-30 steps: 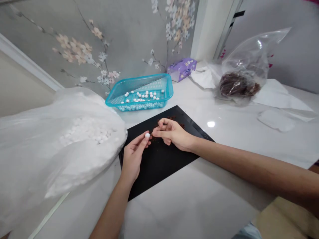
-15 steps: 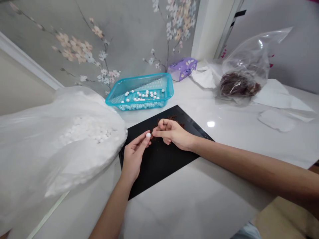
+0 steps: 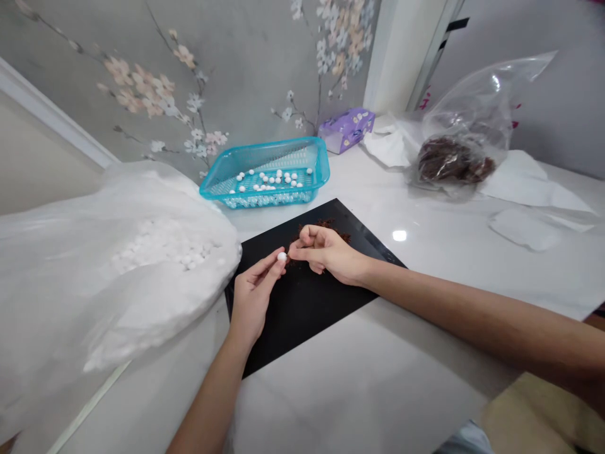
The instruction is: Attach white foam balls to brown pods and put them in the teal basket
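Observation:
My left hand (image 3: 253, 295) pinches a small white ball (image 3: 282, 256) between thumb and fingertips above a black mat (image 3: 307, 302). My right hand (image 3: 326, 252) is closed in a pinch right beside the ball, its fingertips touching it; whatever it holds is too small to name. A little heap of brown crumbs (image 3: 326, 224) lies on the mat just behind the right hand.
A turquoise basket (image 3: 246, 165) with several white balls stands behind the mat. A big white plastic bag (image 3: 94, 265) of white balls fills the left. At the back right sit a clear bag of brown material (image 3: 456, 157), a purple tissue box (image 3: 347, 129) and white papers (image 3: 524, 183).

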The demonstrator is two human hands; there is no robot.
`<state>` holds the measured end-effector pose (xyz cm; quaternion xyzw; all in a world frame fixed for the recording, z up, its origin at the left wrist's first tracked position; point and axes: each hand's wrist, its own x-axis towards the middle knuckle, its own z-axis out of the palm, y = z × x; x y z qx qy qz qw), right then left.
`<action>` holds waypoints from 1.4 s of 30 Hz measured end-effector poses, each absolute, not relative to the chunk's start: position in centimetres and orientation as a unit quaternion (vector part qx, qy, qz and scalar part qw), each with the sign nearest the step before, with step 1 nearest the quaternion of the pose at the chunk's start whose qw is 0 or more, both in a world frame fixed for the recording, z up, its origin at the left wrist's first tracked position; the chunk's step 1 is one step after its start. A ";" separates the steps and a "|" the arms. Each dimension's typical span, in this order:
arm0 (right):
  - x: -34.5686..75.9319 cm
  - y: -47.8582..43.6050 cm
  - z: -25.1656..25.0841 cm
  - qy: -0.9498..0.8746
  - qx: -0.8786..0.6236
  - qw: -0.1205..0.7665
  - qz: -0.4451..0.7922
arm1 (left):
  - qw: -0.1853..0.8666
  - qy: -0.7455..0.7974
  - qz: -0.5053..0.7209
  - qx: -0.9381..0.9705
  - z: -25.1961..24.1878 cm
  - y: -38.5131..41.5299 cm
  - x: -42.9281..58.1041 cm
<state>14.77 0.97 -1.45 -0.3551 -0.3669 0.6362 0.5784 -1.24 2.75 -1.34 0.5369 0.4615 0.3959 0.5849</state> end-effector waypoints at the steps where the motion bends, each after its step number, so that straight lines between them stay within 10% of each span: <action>1: 14.8 1.0 -1.4 -0.366 -0.354 0.579 0.637 | 0.586 0.460 0.395 0.537 -1.4 2.7 -1.3; 42: 15.0 1.0 -1.7 -0.412 -0.350 0.566 0.623 | 0.576 0.422 0.397 0.576 -1.3 2.7 -1.6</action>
